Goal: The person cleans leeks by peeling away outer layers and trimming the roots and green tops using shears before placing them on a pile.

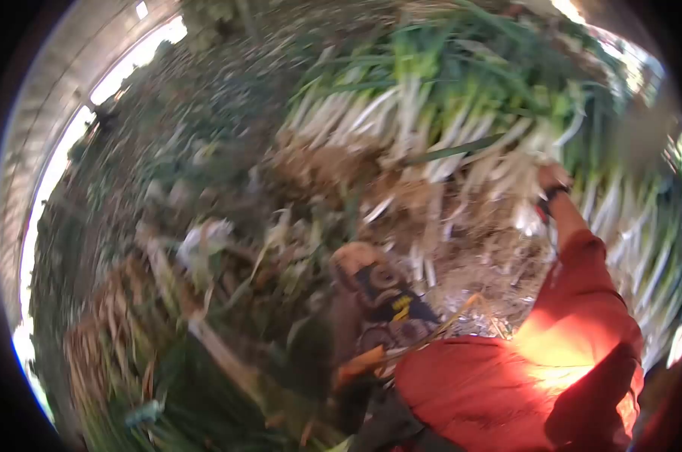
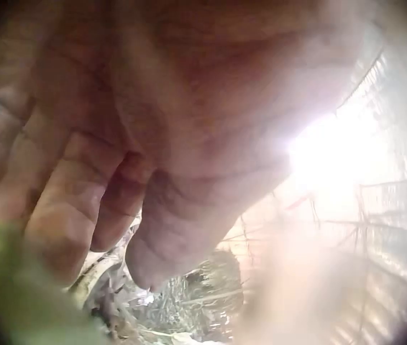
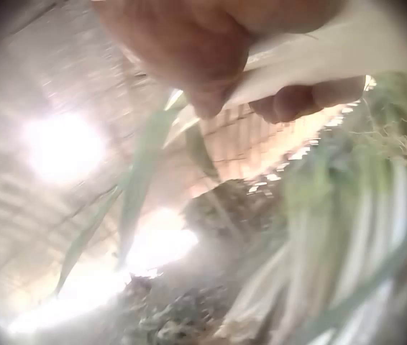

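Note:
In the head view, my right hand (image 1: pixel 553 178) reaches to the white lower ends of long green-leaved stalks (image 1: pixel 541 143). The right wrist view shows the thumb and fingers of this hand (image 3: pixel 211 50) curled round a pale stalk (image 3: pixel 318 54), with narrow green leaves (image 3: pixel 142 180) hanging below. In the left wrist view my left hand (image 2: pixel 139 129) has loosely bent fingers, with no held thing visible between them. A blurred green shape (image 2: pixel 27 287) lies close to its fingertips. I cannot make out the left hand in the head view.
A wide row of stalks (image 1: pixel 409 98) lies across the top, with roots and soil (image 1: pixel 499 241) below it. Dry-ended leafy stalks (image 1: pixel 122 324) are heaped at the lower left. A dark patterned item with yellow marks (image 1: pixel 401 305) is at the centre. Leafy litter (image 1: pixel 168 143) covers the upper left ground.

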A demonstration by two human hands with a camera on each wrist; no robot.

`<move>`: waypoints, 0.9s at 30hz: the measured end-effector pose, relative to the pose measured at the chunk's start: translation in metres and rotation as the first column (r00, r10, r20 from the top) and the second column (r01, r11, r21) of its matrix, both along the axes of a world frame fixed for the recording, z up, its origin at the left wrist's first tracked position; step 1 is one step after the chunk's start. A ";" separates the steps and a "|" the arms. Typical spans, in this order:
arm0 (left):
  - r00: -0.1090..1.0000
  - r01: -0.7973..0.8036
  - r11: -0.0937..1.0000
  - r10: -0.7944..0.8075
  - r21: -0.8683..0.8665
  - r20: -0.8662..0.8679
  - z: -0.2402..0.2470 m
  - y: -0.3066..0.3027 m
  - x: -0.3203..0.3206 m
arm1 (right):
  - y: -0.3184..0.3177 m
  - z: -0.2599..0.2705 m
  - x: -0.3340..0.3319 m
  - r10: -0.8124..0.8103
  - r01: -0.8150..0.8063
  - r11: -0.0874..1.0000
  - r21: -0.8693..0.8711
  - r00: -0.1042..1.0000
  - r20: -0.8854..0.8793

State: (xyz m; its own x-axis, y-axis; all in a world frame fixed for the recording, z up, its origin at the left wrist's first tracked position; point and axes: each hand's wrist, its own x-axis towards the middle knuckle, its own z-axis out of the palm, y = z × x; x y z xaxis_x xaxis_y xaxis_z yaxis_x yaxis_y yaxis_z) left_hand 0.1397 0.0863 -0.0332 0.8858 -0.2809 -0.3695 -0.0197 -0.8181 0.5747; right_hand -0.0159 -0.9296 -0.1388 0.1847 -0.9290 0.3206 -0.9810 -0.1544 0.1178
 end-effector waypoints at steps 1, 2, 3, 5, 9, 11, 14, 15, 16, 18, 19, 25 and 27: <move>0.997 -0.032 0.999 0.034 -0.023 0.075 -0.010 0.019 -0.002 | -0.028 -0.029 -0.017 -0.025 -0.002 0.965 -0.261 0.995 -0.098; 0.867 -0.458 0.810 0.499 -0.367 0.018 -0.036 0.019 0.005 | -0.051 -0.054 -0.033 -0.107 0.005 0.853 -0.522 0.981 -0.165; 0.867 -0.429 0.850 0.482 -0.305 0.124 -0.006 -0.025 0.000 | -0.031 -0.046 -0.029 -0.204 0.019 0.685 -0.728 0.965 -0.167; 0.847 -0.489 0.826 0.527 -0.279 0.075 0.026 -0.069 0.007 | 0.006 -0.006 0.024 0.103 -0.219 0.803 -0.554 0.967 -0.233; 0.911 -0.400 0.882 0.413 -0.250 0.002 0.023 -0.104 0.031 | 0.114 0.022 0.173 0.813 -0.760 0.572 -0.307 0.576 0.089; 0.930 -0.348 0.903 0.367 -0.252 0.030 0.007 -0.114 0.039 | 0.257 0.060 0.247 0.709 -0.874 0.482 -0.053 0.354 0.609; 0.910 -0.380 0.897 0.406 -0.227 0.081 -0.036 -0.123 0.052 | 0.433 0.085 0.289 0.709 -0.994 0.095 -0.060 0.025 0.705; 0.904 -0.387 0.901 0.412 -0.196 0.111 -0.046 -0.130 0.058 | 0.467 0.056 0.305 0.601 -0.995 -0.095 0.041 -0.025 0.799; 0.899 -0.394 0.905 0.416 -0.163 0.138 -0.055 -0.136 0.063 | 0.501 0.045 0.314 0.717 -0.952 -0.272 0.141 -0.102 0.689; 0.892 -0.384 0.922 0.386 -0.056 0.235 -0.089 -0.140 0.072 | 0.566 0.041 0.316 0.679 -0.736 -0.496 0.461 0.003 0.734; 0.888 -0.378 0.926 0.363 -0.004 0.280 -0.098 -0.142 0.076 | 0.593 0.009 0.316 0.693 -0.766 -0.501 0.402 -0.078 0.717; 0.960 -0.275 0.913 0.243 0.301 0.140 -0.095 -0.162 0.084 | 0.656 -0.042 0.295 0.764 -0.877 -0.345 0.334 -0.056 0.643; 0.971 -0.239 0.915 0.215 0.325 0.108 -0.093 -0.170 0.081 | 0.658 -0.044 0.297 0.740 -0.877 -0.320 0.358 0.005 0.673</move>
